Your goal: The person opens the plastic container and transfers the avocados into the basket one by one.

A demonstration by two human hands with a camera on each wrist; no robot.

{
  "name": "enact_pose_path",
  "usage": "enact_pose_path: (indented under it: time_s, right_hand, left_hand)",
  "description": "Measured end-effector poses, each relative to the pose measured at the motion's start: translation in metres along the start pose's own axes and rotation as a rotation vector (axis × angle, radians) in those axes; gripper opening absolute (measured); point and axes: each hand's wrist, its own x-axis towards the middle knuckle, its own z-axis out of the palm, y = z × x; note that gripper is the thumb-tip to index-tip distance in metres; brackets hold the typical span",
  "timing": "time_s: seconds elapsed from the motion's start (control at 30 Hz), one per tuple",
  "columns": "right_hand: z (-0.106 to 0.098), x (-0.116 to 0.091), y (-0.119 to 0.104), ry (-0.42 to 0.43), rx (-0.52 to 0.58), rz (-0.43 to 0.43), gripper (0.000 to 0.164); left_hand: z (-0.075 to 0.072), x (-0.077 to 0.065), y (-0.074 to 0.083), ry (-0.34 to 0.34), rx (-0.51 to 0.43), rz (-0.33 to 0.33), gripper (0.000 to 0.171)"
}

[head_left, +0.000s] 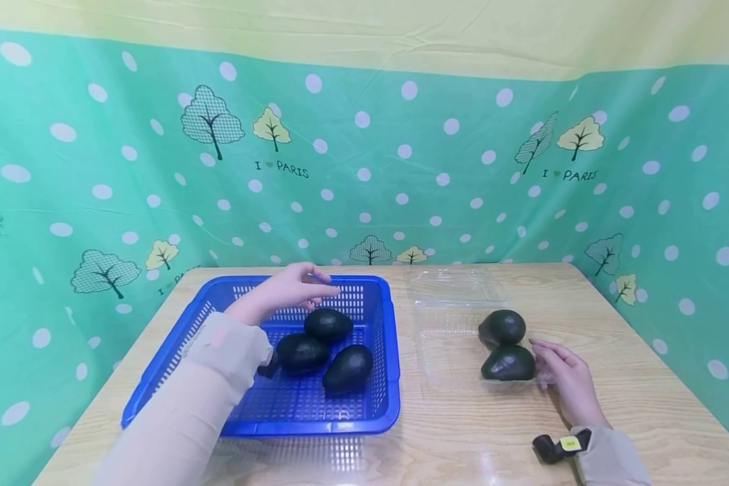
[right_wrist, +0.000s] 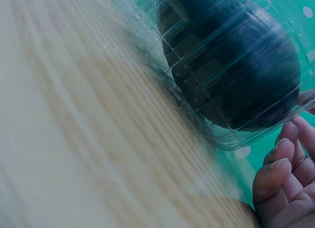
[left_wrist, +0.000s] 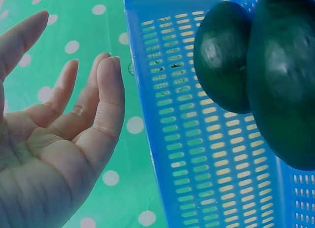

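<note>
In the head view my left hand [head_left: 291, 291] hovers over the back of a blue plastic basket [head_left: 316, 428], its fingers loosely bent around nothing. Three dark avocados lie in the basket, the nearest avocado [head_left: 328, 325] just below that hand. The left wrist view has the same hand [left_wrist: 64, 134] beside the basket wall [left_wrist: 197, 154]. At the right, my right hand [head_left: 568, 381] pinches the side rim of a clear plastic clamshell container [head_left: 440, 358]. Two avocados sit at its right end, one avocado [head_left: 508, 363] nearer me. Through the plastic, the right wrist view shows an avocado [right_wrist: 236, 65] close to the fingers.
The container's clear lid [head_left: 455, 287] lies folded back towards the rear of the wooden table [head_left: 462, 432]. A green polka-dot cloth [head_left: 364, 162] hangs behind and along both sides. A black wrist strap [head_left: 560, 447] sits at the right sleeve.
</note>
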Motion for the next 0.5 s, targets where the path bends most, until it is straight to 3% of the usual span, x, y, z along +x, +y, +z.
enact_pose_path:
  time_s: [0.5]
  right_hand:
    - [0.0, 0.002, 0.001, 0.006, -0.013, 0.008, 0.016]
  left_hand:
    - [0.005, 0.006, 0.013, 0.04, -0.098, 0.062, 0.056]
